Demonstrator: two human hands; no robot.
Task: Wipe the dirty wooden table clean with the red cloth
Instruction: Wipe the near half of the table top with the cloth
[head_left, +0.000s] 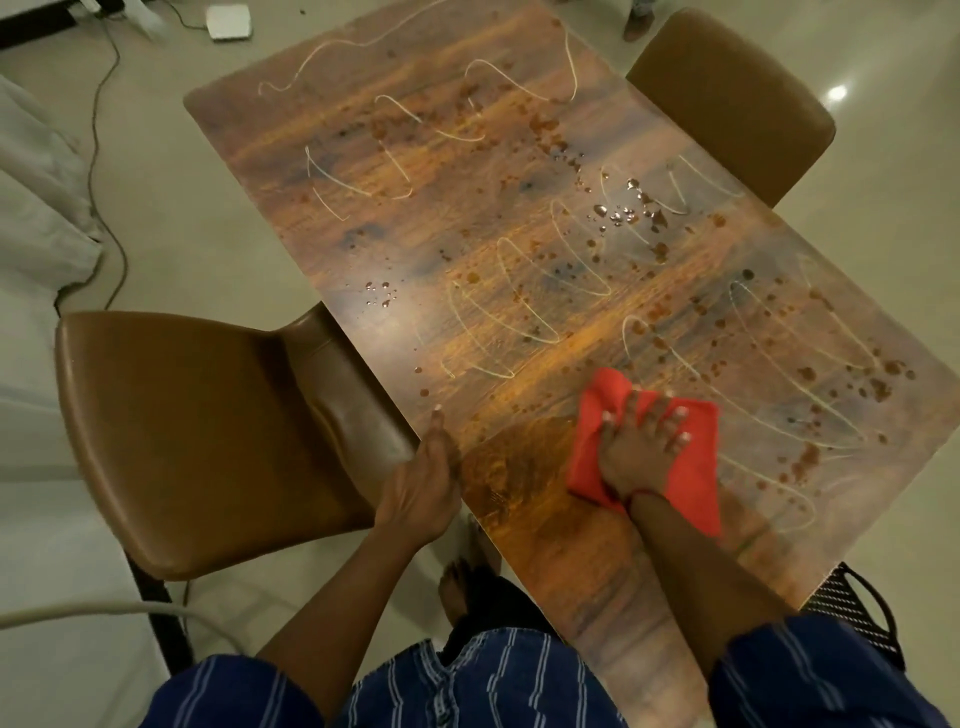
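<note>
The wooden table (467, 218) runs diagonally through the view, covered with brown spots, water drops and pale squiggly lines. The red cloth (696, 467) lies flat on the table's near end. My right hand (641, 447) presses down on the cloth with fingers spread. My left hand (423, 483) grips the table's left edge, thumb on top. The patch of wood between my two hands looks free of spots.
A brown leather chair (208, 431) stands against the table's left side, another brown chair (737, 98) at the far right. A black mesh chair (852, 608) shows at the near right. A cable (96, 145) and a white box (228, 22) lie on the floor.
</note>
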